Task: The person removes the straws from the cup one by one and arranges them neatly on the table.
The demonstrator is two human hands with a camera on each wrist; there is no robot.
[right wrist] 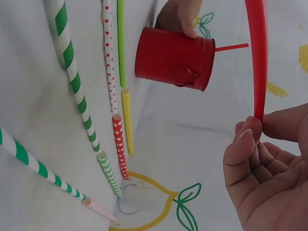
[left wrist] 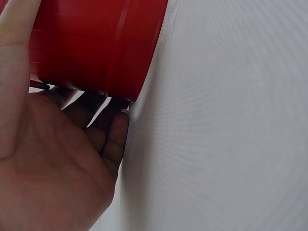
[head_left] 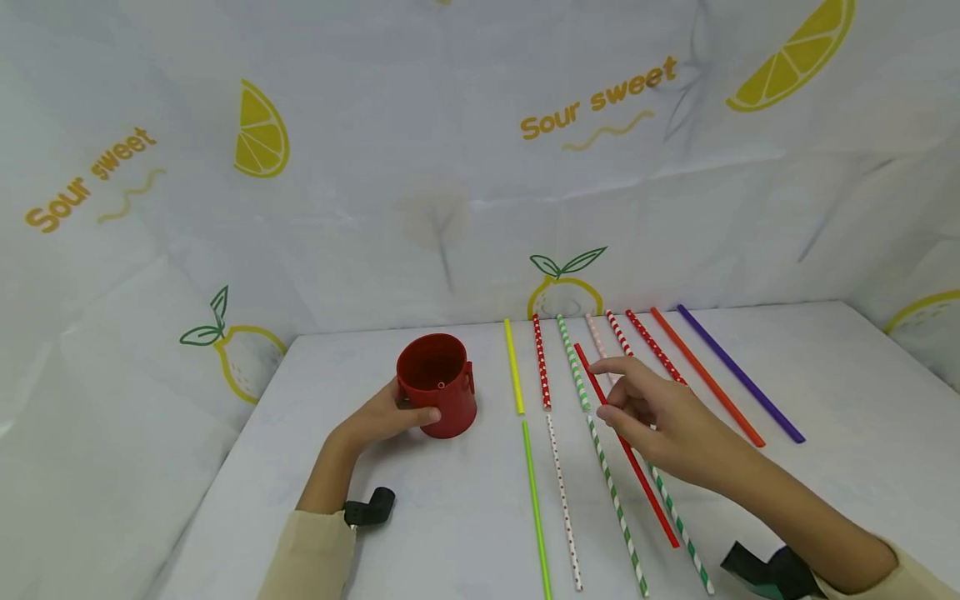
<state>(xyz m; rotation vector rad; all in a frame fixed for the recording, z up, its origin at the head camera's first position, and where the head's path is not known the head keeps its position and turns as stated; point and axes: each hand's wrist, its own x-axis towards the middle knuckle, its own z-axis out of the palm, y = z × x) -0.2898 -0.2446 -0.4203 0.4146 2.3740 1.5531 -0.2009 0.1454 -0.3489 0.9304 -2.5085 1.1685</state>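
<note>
On the left part of the table, my left hand [head_left: 382, 415] grips a small red metal bucket [head_left: 452, 410] with the thumb across its front and the fingers around its side. The bucket stands upright with its mouth open. A thin red straw [right wrist: 232, 47] pokes out of it in the right wrist view. My right hand [head_left: 663, 417] pinches a plain red straw [head_left: 651, 492] between thumb and fingertips, above the rows of straws. That straw slants across a green-striped straw [head_left: 678, 523] in the head view.
Right of the bucket lie two rows of straws, among them a yellow straw [head_left: 513, 367], a lime green straw [head_left: 536, 508] and a red polka-dot straw [head_left: 542, 367]. Farther right are an orange straw [head_left: 708, 377] and a purple straw [head_left: 738, 372]. A lemon-print sheet [head_left: 360, 208] rises behind.
</note>
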